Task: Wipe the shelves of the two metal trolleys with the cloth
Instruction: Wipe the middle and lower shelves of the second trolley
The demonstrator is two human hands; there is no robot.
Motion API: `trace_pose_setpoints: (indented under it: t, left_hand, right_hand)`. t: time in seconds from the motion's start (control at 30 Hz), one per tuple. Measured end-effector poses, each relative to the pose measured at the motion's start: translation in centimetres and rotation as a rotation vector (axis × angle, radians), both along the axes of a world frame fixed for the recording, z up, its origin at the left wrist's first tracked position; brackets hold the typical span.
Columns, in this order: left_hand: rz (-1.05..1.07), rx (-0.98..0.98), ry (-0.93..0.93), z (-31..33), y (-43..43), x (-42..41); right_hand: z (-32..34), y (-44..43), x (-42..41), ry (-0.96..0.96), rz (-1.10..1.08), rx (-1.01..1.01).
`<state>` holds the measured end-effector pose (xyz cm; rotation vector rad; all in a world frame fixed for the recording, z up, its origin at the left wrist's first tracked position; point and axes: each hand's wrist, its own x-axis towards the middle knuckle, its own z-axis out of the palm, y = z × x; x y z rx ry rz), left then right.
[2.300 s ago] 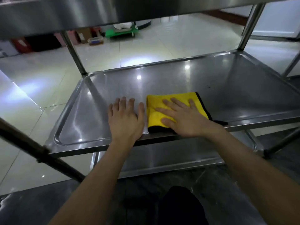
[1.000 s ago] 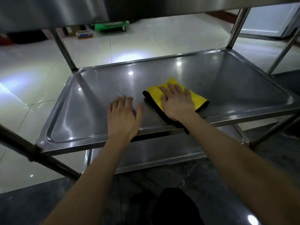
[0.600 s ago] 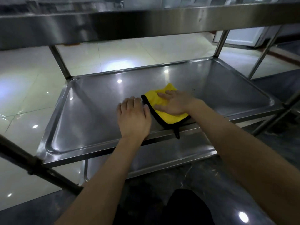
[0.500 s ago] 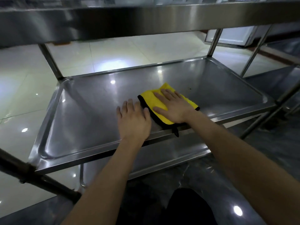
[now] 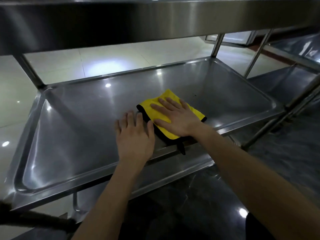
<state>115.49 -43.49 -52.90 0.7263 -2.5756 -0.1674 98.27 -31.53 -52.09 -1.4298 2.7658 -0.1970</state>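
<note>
You brace with your left hand and press the cloth flat on the middle shelf with your right.

Your left hand [image 5: 135, 135] lies flat on the bare steel of the middle shelf [image 5: 78, 127], fingers straight and slightly apart, probably steadying you under the upper shelf [image 5: 121, 19]. Just beside it, near the front rim, the folded yellow cloth [image 5: 161, 116] sits pinned under your right hand [image 5: 176, 118], whose straight, splayed fingers spread the pressure. A dark speck [image 5: 195, 95] lies beyond. The second trolley [image 5: 294, 87] stands at right on glossy floor tiles [image 5: 103, 58].
</note>
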Motion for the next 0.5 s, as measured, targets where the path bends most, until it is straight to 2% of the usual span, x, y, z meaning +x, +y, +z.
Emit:
trace_pose_setpoints:
  t: [0.17, 0.33, 0.43, 0.5]
  left_hand:
    - [0.031, -0.012, -0.006, 1.0, 0.0, 0.6]
    - [0.08, -0.009, -0.027, 2.3, 0.5, 0.8]
    - [0.139, -0.013, -0.001, 3.0, 2.1, -0.3]
    - [0.184, 0.073, 0.078, 3.8, 4.5, -2.3]
  right_hand:
    - [0.3, 1.0, -1.4, -0.064, 0.007, -0.023]
    - [1.2, 6.2, -8.3, -0.082, -0.181, 0.002]
    - [0.7, 6.2, -9.1, 0.026, -0.005, -0.004]
    - [0.7, 5.4, -9.0, -0.011, 0.118, -0.014]
